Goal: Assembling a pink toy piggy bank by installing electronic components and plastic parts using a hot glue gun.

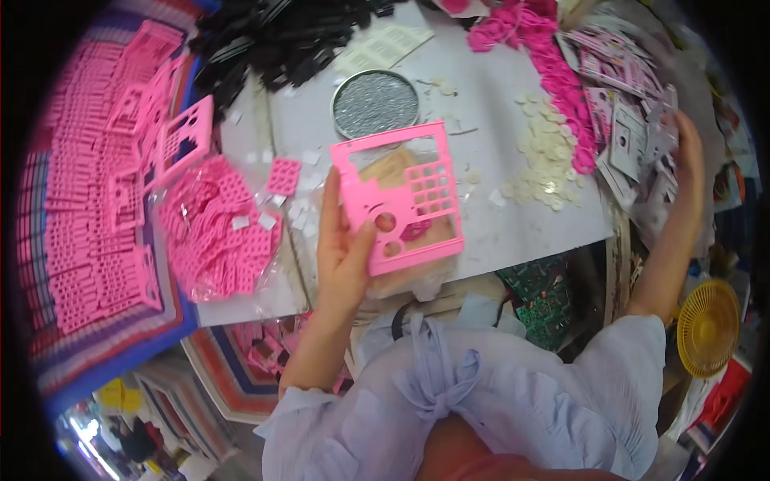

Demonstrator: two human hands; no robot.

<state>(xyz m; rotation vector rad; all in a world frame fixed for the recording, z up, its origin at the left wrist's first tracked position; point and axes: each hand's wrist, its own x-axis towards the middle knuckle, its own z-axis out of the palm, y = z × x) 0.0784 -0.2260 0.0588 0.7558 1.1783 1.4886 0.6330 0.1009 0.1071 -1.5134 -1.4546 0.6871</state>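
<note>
My left hand (345, 256) grips a pink plastic housing (393, 192) by its left side, thumb on its face. The housing has a large rectangular window, a grid of square holes and round openings; it is held up over the near part of the table. My right arm stretches far to the right, where my right hand (688, 156) reaches into a heap of printed cards and clear plastic pieces (630, 140). Its fingers are bent in at the clear plastic, and what they hold, if anything, cannot be made out.
A round tin of small metal screws (375, 104) stands behind the housing. Pink button pads fill a clear bag (220, 228) at the left, beside stacked pink housings (104, 176). Cream discs (549, 152), magenta parts (561, 80) and black parts (265, 40) lie around the white table (497, 208).
</note>
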